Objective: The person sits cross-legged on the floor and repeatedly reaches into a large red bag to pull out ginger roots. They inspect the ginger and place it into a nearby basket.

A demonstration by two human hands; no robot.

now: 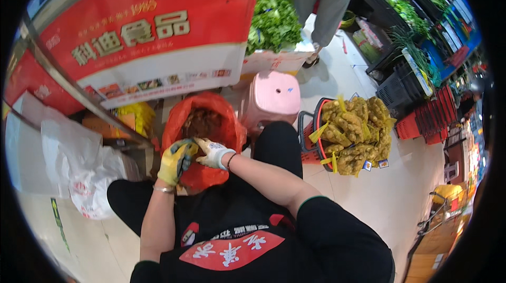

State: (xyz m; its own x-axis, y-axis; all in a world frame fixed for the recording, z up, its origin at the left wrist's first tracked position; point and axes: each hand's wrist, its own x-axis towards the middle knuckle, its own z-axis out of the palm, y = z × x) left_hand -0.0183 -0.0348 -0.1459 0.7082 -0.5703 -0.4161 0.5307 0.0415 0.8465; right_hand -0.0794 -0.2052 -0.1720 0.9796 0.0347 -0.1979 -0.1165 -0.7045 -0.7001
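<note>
Closest of all is a black shirt [311,246] with a big red patch [232,251] on it, worn by the person sitting here with knees apart. Between the knees is an open red plastic bag [232,130], and brown lumps [203,122] lie down inside it. I can't tell just what they are.

Both hands meet over the near side of the bag. The left hand [179,160] has a yellow and grey glove, and its fingers are curled in. The right hand [213,154] has a white glove, with its fingers reaching across to the left one — they look close together, maybe touching. I can't tell if there is something small pinched in either hand.

Just past the right knee is a pink stool [275,96]. To the right is a red basket [312,148] piled with knobbly brown roots [356,132] in yellow nets. White plastic bags [87,177] sit on the left. Farther off, leafy greens [274,22] fill a box — and someone in grey trousers [327,1] stands beside it.
</note>
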